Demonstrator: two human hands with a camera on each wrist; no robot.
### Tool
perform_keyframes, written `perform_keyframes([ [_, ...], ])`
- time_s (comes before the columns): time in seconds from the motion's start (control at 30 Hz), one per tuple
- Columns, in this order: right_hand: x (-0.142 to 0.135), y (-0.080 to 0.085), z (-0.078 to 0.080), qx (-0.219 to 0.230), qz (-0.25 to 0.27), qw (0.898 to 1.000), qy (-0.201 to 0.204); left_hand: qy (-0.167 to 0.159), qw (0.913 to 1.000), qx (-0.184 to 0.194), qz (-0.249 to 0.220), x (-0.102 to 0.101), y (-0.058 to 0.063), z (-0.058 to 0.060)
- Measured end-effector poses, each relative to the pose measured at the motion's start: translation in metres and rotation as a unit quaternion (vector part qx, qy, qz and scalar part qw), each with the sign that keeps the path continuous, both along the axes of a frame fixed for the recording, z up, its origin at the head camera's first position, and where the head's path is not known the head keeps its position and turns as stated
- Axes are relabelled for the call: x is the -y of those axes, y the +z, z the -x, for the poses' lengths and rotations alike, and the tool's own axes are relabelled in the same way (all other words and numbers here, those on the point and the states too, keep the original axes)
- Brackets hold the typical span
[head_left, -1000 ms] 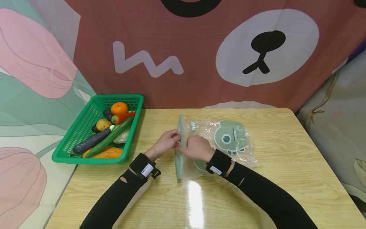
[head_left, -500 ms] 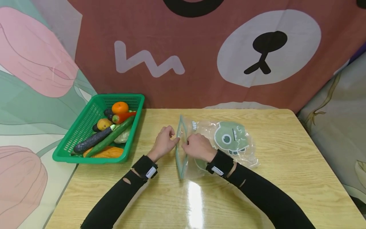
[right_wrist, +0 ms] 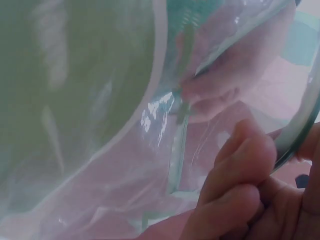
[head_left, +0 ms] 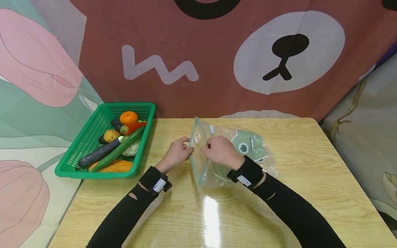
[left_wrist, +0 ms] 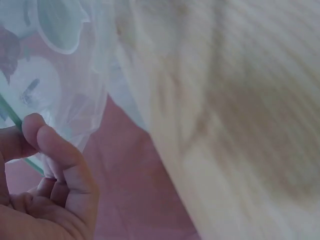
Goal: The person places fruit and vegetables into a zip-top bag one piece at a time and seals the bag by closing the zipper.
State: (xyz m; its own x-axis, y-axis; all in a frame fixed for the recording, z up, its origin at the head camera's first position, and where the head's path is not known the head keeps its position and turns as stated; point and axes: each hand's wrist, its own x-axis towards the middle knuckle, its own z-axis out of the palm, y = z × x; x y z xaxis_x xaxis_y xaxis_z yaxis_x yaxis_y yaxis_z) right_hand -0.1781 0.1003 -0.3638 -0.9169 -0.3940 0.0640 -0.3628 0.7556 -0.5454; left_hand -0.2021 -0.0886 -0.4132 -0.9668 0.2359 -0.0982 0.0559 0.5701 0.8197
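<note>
A clear zip bag (head_left: 251,146) with a green cartoon print lies on the wooden table, its green-edged mouth spread apart toward the left. My left hand (head_left: 177,153) pinches the left edge of that mouth between thumb and fingers; the left wrist view shows the green zip strip (left_wrist: 14,116) running between them. On the opposite edge, my right hand (head_left: 221,151) grips the rim with curled fingers. Through the clear plastic in the right wrist view, the left hand (right_wrist: 235,65) shows on the far side of the opening.
A green plastic basket (head_left: 63,171) stands at the left of the table (head_left: 310,193). Inside are an orange (head_left: 128,117), a red pepper (head_left: 133,127), a cucumber (head_left: 119,148), an eggplant (head_left: 98,151) and other produce. A printed cloth (head_left: 186,100) hangs behind the table.
The bag's mouth has gone from nearly flat to wide apart. My left hand came off the edge, then took hold of it again; my right hand drew its edge to the right.
</note>
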Motion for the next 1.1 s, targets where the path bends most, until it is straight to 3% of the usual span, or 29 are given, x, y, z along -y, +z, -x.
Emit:
perform_keyframes([
  [0.13,-0.007,0.01,-0.001,-0.004,0.012,1.0,-0.002,0.017,0.9993,-0.032,0.002,0.001,0.01,-0.001],
  [0.33,-0.016,0.016,0.0,-0.014,0.012,0.999,-0.028,0.007,0.9987,-0.05,0.0,-0.002,0.018,-0.008],
  [0.5,-0.024,0.016,-0.002,-0.011,0.015,1.0,-0.024,-0.006,0.9967,-0.081,-0.002,-0.008,0.024,-0.017],
  [0.7,-0.036,0.025,-0.004,-0.02,0.018,0.999,-0.024,-0.043,0.9783,-0.199,0.039,-0.012,0.03,-0.024],
  [0.8,-0.042,0.032,-0.005,-0.017,0.018,0.999,-0.025,-0.053,0.9706,-0.224,0.069,-0.013,0.033,-0.027],
  [0.9,-0.049,0.039,-0.006,-0.01,0.008,1.0,-0.016,-0.062,0.9677,-0.226,0.093,-0.014,0.037,-0.029],
  [1.1,-0.059,0.048,-0.008,-0.013,-0.04,0.999,-0.003,-0.063,0.971,-0.199,0.116,-0.018,0.045,-0.029],
])
